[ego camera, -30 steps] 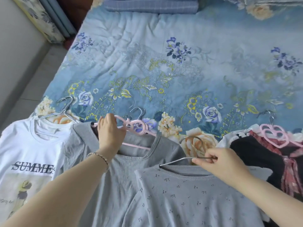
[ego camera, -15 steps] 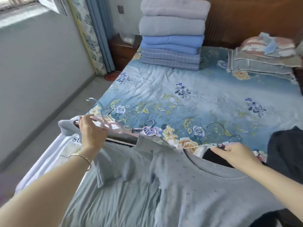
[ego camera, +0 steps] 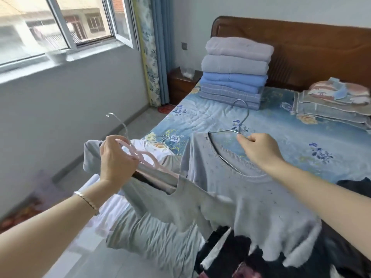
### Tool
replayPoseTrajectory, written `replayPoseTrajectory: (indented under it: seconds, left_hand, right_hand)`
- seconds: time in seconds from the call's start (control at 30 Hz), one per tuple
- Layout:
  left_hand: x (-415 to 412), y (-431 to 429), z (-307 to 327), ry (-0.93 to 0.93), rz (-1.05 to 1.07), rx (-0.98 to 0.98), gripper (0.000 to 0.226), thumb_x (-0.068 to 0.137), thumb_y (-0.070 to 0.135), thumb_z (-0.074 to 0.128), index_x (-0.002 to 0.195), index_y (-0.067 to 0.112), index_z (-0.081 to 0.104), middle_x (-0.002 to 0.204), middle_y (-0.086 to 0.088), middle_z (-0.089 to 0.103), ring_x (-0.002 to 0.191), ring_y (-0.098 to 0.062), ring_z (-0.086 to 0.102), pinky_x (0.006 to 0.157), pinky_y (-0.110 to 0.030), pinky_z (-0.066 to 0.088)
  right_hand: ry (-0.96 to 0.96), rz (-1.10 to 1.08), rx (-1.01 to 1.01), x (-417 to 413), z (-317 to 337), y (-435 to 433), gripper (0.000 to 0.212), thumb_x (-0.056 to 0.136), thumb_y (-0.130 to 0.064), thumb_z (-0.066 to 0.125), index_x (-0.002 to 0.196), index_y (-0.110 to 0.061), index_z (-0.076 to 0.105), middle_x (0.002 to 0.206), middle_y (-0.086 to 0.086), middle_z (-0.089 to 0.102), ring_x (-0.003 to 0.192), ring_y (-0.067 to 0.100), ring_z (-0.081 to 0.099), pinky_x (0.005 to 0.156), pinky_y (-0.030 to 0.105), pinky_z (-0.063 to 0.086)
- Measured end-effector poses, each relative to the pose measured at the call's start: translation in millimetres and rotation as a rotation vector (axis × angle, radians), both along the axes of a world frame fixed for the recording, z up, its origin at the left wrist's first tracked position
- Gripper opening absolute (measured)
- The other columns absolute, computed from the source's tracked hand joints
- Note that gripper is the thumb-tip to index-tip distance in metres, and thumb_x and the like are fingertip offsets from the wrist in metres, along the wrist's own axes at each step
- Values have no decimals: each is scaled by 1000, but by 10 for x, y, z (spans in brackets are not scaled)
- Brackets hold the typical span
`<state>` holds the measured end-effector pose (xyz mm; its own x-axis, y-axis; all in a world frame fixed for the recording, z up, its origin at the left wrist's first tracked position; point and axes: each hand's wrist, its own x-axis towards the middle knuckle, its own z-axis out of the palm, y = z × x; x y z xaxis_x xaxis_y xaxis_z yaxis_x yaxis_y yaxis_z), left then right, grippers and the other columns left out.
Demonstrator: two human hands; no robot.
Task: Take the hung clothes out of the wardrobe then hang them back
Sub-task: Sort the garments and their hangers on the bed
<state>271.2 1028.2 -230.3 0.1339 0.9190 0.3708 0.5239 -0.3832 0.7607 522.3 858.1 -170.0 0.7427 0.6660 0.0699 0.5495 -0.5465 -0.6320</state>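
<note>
My left hand (ego camera: 116, 159) grips a pink plastic hanger (ego camera: 144, 157) that carries a plain grey T-shirt (ego camera: 160, 227), lifted above the bed's near left corner. My right hand (ego camera: 259, 149) pinches the neck of a metal wire hanger (ego camera: 241, 117) holding a grey sprigged top (ego camera: 251, 207), also raised off the bed. Both garments hang down toward me. A white T-shirt (ego camera: 144, 145) on a wire hanger still lies on the bed behind the pink hanger. Dark clothes (ego camera: 230, 253) lie bunched under the grey top at the bottom right.
The bed (ego camera: 291, 141) has a blue floral quilt. A stack of folded blankets (ego camera: 234, 71) stands by the wooden headboard (ego camera: 301, 47), pillows (ego camera: 331, 105) at the right. A nightstand (ego camera: 180, 83), curtains and a window (ego camera: 60, 27) line the left wall, with grey floor (ego camera: 90, 167) between.
Both hands have lifted their hangers and garments up off the bed. My view has risen from the quilt to the headboard, window and wall.
</note>
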Motion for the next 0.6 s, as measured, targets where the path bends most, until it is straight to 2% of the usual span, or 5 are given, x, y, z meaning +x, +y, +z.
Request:
replayPoseTrajectory:
  seconds: [0.23,0.33,0.47,0.53,0.6]
  left_hand:
    - [-453,-28,148,199,-215,87,44,70,10,74,95,23,41,97,9,46,99,-16,41,88,-17,19]
    - [-616,42,115,205,-237,109,44,71,13,73,107,13,48,99,8,48,105,-18,46,92,-19,18]
    - [-828,82,29,193,-283,83,48,72,19,70,113,7,46,116,0,47,112,-24,46,100,-33,27]
    - [-931,123,-22,220,-279,74,46,71,22,69,108,5,47,129,-5,44,122,-28,38,104,-34,27]
    - [-1030,189,-63,252,-307,65,38,71,17,71,98,11,45,142,-7,35,133,-28,25,109,-37,25]
  right_hand:
    - [447,333,21,-1126,240,495,38,87,-31,62,58,-18,40,51,2,40,47,15,35,46,22,31]
    - [569,454,-41,-1611,190,600,25,86,-34,62,75,-14,53,72,3,58,64,13,54,64,25,51]
    - [407,612,-189,-2048,132,664,29,80,-31,69,97,-17,51,95,2,67,84,20,64,83,35,50]
    - [381,666,-236,-2189,111,695,31,81,-16,66,103,-17,44,91,4,68,79,23,68,76,38,56]
    - [401,714,-278,-2312,80,745,30,85,-7,58,105,-15,38,79,1,63,57,15,64,52,28,53]
